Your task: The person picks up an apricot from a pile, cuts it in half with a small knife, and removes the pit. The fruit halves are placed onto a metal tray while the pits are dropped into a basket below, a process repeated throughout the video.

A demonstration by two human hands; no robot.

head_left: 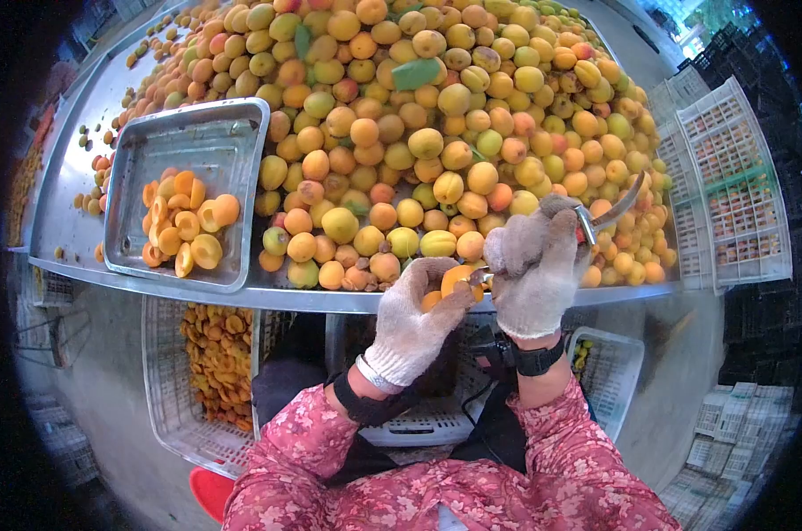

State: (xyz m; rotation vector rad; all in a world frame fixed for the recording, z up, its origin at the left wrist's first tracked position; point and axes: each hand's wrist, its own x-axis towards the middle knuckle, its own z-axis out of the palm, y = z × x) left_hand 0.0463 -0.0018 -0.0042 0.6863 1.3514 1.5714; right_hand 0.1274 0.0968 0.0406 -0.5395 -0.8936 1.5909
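My left hand (418,323), in a whitish knit glove, is closed around a cut orange apricot (455,281) just over the table's front edge. In my gloved right hand (535,274) is a metal hand tool with a curved end (620,205) rising past the knuckles and a bit of red beside it. Its other metal tip meets the apricot between my two hands. Most of its grip is hidden by the glove. Right beyond my hands lies a large heap of whole apricots (427,143). To the left, a steel tray (257,168) holds pitted apricot halves (187,221).
The heap covers much of a metal table (69,190). Under its edge at left stands a white crate (164,389) full of apricot halves (215,367). Another pale bin (626,372) sits below at right. White plastic crates (737,190) flank the table's right side.
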